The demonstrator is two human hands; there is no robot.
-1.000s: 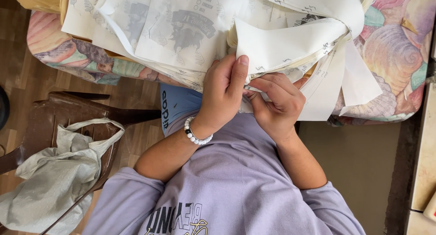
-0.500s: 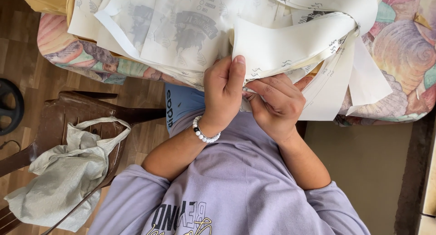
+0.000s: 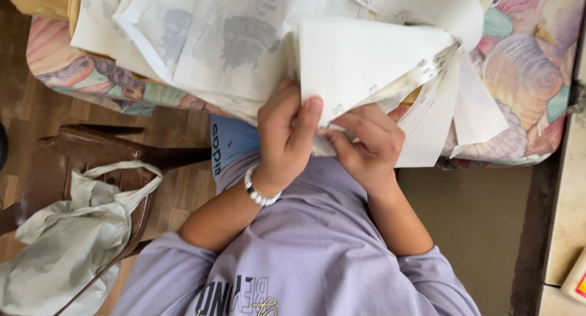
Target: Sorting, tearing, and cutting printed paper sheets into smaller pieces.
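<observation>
My left hand (image 3: 285,136), with a white bead bracelet on the wrist, pinches the near edge of a folded white paper piece (image 3: 360,66). My right hand (image 3: 366,142) grips the same paper's lower edge from beneath, next to the left. The paper belongs to a heap of white printed paper sheets (image 3: 201,41) spread over a cushion with a shell pattern (image 3: 525,78). Loose paper strips (image 3: 473,111) hang to the right of my hands. My lilac sleeves fill the lower middle.
A brown chair (image 3: 91,163) stands at the left on the wooden floor, with a pale cloth bag (image 3: 67,243) draped on it. A light counter edge (image 3: 564,218) runs down the right side. A blue fabric patch (image 3: 232,142) shows under my left wrist.
The folded paper has been lifted and spread wider above my hands, now standing as a broad triangle. Both hands stay together at its lower edge.
</observation>
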